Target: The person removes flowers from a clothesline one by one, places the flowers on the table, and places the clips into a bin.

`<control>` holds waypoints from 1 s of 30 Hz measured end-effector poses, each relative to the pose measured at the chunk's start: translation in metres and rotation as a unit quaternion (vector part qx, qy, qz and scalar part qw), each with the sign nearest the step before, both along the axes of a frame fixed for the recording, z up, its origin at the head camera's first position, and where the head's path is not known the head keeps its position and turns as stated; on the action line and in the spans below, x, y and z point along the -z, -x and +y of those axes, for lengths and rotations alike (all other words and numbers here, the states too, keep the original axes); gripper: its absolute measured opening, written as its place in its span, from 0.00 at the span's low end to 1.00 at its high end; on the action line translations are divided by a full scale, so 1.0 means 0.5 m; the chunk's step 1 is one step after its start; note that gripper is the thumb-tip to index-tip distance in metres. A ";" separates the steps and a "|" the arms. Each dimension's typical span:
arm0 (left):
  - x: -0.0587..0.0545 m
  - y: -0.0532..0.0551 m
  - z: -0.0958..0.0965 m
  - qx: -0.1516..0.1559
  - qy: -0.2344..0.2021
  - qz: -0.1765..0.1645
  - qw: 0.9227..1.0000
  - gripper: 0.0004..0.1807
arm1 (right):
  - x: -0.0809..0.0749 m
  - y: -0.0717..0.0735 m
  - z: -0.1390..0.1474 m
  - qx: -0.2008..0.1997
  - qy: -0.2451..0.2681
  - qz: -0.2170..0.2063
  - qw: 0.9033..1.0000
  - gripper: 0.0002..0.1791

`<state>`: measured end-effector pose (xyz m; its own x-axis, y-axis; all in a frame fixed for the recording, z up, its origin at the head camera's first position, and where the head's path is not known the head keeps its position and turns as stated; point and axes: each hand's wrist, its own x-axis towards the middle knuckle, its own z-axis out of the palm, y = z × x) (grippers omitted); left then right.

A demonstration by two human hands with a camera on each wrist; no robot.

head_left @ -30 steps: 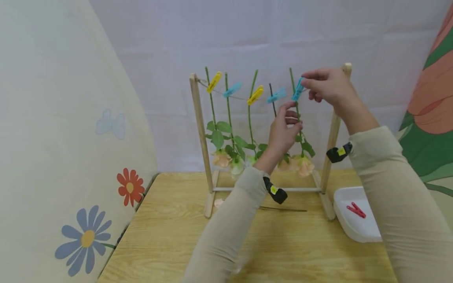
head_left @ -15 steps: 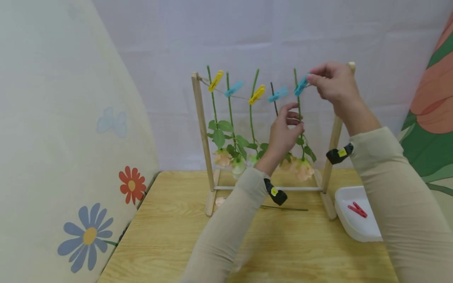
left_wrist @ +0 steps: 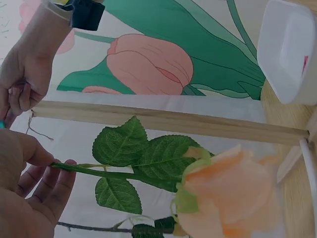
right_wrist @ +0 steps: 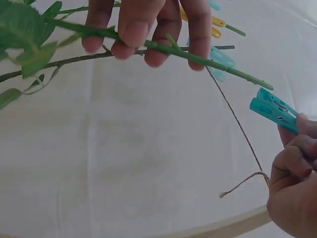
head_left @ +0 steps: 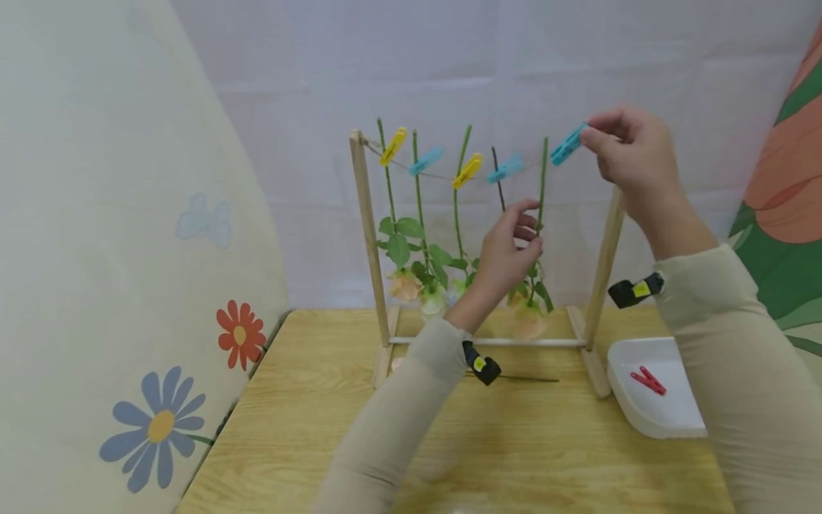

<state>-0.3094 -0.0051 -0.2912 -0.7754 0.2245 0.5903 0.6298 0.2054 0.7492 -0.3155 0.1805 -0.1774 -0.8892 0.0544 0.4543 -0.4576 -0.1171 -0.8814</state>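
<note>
Now that the right grip (head_left: 634,148) pinches the blue clip (head_left: 568,145) free, only the left grip (head_left: 506,248), lower down, holds the rose stem (head_left: 543,175).

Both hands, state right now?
Left hand: closed, holding a peach rose by its green stem.
Right hand: closed, pinching a turquoise clothespin.
</note>
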 end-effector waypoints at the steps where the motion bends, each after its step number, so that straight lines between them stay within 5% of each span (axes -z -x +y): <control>1: 0.002 -0.003 -0.006 0.001 0.010 0.004 1.000 0.27 | 0.002 -0.004 0.006 -0.003 -0.007 0.000 1.000 0.05; 8: 0.005 -0.030 -0.044 0.007 0.097 0.029 0.995 0.30 | 0.022 -0.028 0.047 -0.002 -0.103 0.003 0.995 0.11; 13: 0.003 -0.051 -0.066 0.020 0.139 0.028 0.990 0.32 | 0.050 -0.041 0.064 -0.024 -0.120 0.021 0.992 0.12; 20: 0.010 -0.072 -0.091 0.032 0.203 0.035 0.978 0.34 | 0.091 -0.068 0.079 0.034 -0.225 0.010 0.974 0.15; 30: 0.030 -0.087 -0.127 0.018 0.271 0.047 0.961 0.37 | 0.143 -0.086 0.099 0.049 -0.243 -0.002 0.969 0.15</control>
<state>-0.2661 -0.0687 -0.3064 -0.7099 0.5446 0.4465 0.7038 0.5254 0.4781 -0.2725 0.2303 -0.2489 -0.8928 -0.0806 0.4432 -0.4412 0.3552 -0.8241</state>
